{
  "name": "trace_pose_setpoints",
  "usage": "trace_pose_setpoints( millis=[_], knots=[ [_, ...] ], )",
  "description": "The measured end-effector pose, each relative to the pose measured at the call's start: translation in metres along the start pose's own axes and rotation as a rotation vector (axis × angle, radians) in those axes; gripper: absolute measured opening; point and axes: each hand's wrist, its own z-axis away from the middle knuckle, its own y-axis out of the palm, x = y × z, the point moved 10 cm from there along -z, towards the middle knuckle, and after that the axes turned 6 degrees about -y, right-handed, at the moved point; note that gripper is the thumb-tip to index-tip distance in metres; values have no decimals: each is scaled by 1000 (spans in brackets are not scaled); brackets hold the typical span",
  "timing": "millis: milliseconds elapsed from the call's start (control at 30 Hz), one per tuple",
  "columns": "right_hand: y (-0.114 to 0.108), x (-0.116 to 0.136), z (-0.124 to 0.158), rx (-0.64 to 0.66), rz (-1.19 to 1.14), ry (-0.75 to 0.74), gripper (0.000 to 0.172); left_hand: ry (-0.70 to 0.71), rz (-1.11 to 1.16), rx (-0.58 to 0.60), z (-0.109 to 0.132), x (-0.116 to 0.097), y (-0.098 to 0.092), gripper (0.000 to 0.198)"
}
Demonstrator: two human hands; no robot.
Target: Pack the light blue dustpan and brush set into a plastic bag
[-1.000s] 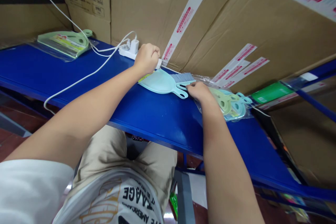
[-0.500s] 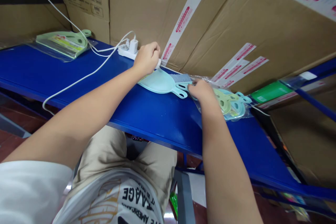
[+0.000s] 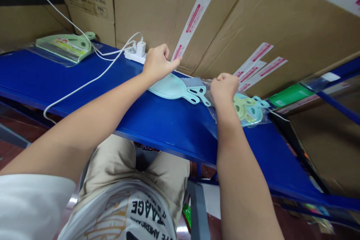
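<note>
A light blue dustpan lies on the blue shelf, its handle pointing right. Beside it is a small hand brush with grey-blue bristles and a light blue handle. My left hand is over the far left part of the dustpan, thumb stretched out to the right; its other fingers are partly hidden. To the right of the brush, my right hand is closed like a fist above clear plastic wrapping. Whatever it may hold is hidden. Green and blue dustpan sets in plastic lie just right of that hand.
A wrapped green dustpan set lies at the far left. White cables run from a white power strip across the shelf. Large cardboard boxes stand along the back. A green package is at the right.
My right hand has come off the brush handle, moving slightly right and up into a fist. My left thumb now points out to the right, and the white piece under that hand no longer shows.
</note>
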Motion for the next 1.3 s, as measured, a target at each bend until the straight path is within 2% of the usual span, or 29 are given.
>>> trace_pose_setpoints(
  millis=[100, 200, 300, 400, 633, 767, 867, 967, 1133, 1300],
  knots=[
    [14, -2, -1, 85, 80, -91, 19, 6, -29, 71, 1, -11, 4, 40],
    [38, -11, 1, 282, 176, -126, 27, 20, -45, 173, 4, -18, 15, 44],
    [55, -16, 6, 474, 206, -146, 36, 15, -49, 221, 6, -14, 21, 42],
    [58, -14, 10, 565, 195, -161, 34, 2, -36, 214, 5, -5, 19, 40],
    [55, -5, 22, 655, 216, -127, 20, -31, -63, 193, 4, 3, 13, 37],
    [57, 0, 23, 643, 262, -173, 15, -30, -94, 233, 6, 3, 17, 35],
    [57, -3, 21, 622, 275, -130, 13, -10, -79, 242, 8, 5, 21, 25],
    [56, -6, 20, 610, 234, -82, 21, 37, -17, 220, 7, 7, 22, 12],
    [49, -3, 12, 490, 175, -138, 29, 82, 50, 183, 4, 11, 23, 49],
    [42, 2, 6, 386, 137, -167, 23, -18, 15, 131, 3, 14, 18, 60]
  ],
)
